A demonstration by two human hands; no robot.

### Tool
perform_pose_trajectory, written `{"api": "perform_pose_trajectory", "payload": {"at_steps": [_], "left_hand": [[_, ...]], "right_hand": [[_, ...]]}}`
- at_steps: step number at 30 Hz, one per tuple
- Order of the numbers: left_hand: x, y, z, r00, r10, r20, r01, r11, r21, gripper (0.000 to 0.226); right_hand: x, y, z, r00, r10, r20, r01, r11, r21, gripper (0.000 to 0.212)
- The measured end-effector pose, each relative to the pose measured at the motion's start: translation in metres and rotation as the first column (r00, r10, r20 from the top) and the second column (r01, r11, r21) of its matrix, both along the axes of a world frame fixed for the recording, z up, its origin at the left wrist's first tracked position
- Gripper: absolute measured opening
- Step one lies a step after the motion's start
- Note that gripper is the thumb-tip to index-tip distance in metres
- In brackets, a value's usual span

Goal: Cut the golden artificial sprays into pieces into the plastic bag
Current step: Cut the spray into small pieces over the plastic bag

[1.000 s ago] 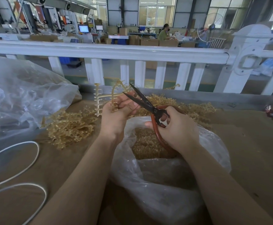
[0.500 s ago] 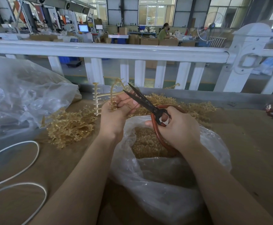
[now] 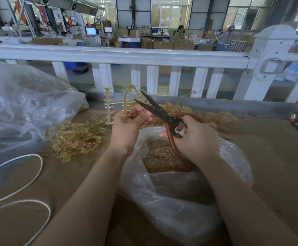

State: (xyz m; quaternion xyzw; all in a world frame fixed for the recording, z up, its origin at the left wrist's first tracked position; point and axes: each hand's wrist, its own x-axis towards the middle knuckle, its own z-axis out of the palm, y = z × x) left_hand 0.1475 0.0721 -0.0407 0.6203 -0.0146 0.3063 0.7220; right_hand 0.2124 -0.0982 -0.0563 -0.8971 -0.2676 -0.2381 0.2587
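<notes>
Golden spray (image 3: 121, 103) – pinched in the left hand (image 3: 127, 126) above the plastic bag (image 3: 189, 201), its stem running leftward. The right hand (image 3: 196, 139) grips scissors (image 3: 155, 109), blades parted, just right of it. Uncut sprays (image 3: 77, 137) lie on the brown surface (image 3: 277, 157) – white railing (image 3: 118, 55) behind.

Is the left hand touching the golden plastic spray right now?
Touching. The head view shows the left hand with its fingers closed around the golden plastic spray, whose stems stick up out of the grip.

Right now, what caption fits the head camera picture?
Left hand holds a golden spray while right hand opens scissors above the plastic bag.
</notes>
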Motion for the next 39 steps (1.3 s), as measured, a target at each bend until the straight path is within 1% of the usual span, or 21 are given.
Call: {"api": "perform_pose_trajectory", "payload": {"at_steps": [3, 7, 13, 17, 22, 27, 31, 36, 39], "left_hand": [[-0.0010, 0.0002, 0.0009, 1.000, -0.021, 0.004, 0.021, 1.000, 0.003, 0.026], [-0.0015, -0.0019, 0.0005, 0.999, -0.036, 0.010, 0.036, 0.999, 0.023, 0.024], [0.0000, 0.0004, 0.0001, 1.000, -0.031, -0.001, 0.031, 0.998, 0.049, 0.034], [0.0023, 0.0018, -0.0009, 0.999, -0.033, 0.010, 0.033, 0.998, 0.049, 0.034], [0.0039, 0.0023, -0.0024, 0.999, -0.036, 0.016, 0.035, 0.998, 0.044, 0.035], [0.0035, 0.0015, -0.0030, 0.999, -0.041, 0.027, 0.040, 0.999, 0.036, 0.028], [0.0041, -0.0003, -0.0035, 0.999, -0.039, 0.024, 0.037, 0.997, 0.069, 0.015], [0.0046, -0.0020, -0.0043, 0.999, -0.026, 0.026, 0.024, 0.997, 0.074, 0.018], [0.0047, -0.0008, -0.0051, 1.000, -0.024, 0.017, 0.022, 0.995, 0.097, 0.016]], "right_hand": [[0.0004, -0.0001, -0.0007, 1.000, 0.001, 0.001, -0.001, 1.000, 0.013, 0.069], [-0.0003, -0.0005, -0.0018, 1.000, -0.003, 0.016, 0.002, 1.000, 0.028, 0.077], [0.0005, -0.0010, -0.0005, 1.000, -0.008, 0.008, 0.008, 1.000, 0.003, 0.071], [-0.0003, -0.0022, -0.0002, 1.000, -0.008, 0.019, 0.007, 1.000, 0.020, 0.065], [0.0003, -0.0025, 0.0005, 1.000, -0.009, -0.009, 0.010, 1.000, 0.013, 0.066], [-0.0022, -0.0029, 0.0007, 1.000, 0.009, -0.008, -0.008, 0.999, 0.054, 0.060], [-0.0037, -0.0023, 0.0002, 0.999, 0.048, -0.004, -0.047, 0.996, 0.069, 0.060], [-0.0019, -0.0019, 0.0002, 0.998, 0.061, -0.034, -0.059, 0.995, 0.075, 0.069], [-0.0025, -0.0024, 0.0006, 0.996, 0.077, -0.033, -0.075, 0.994, 0.084, 0.064]]}}
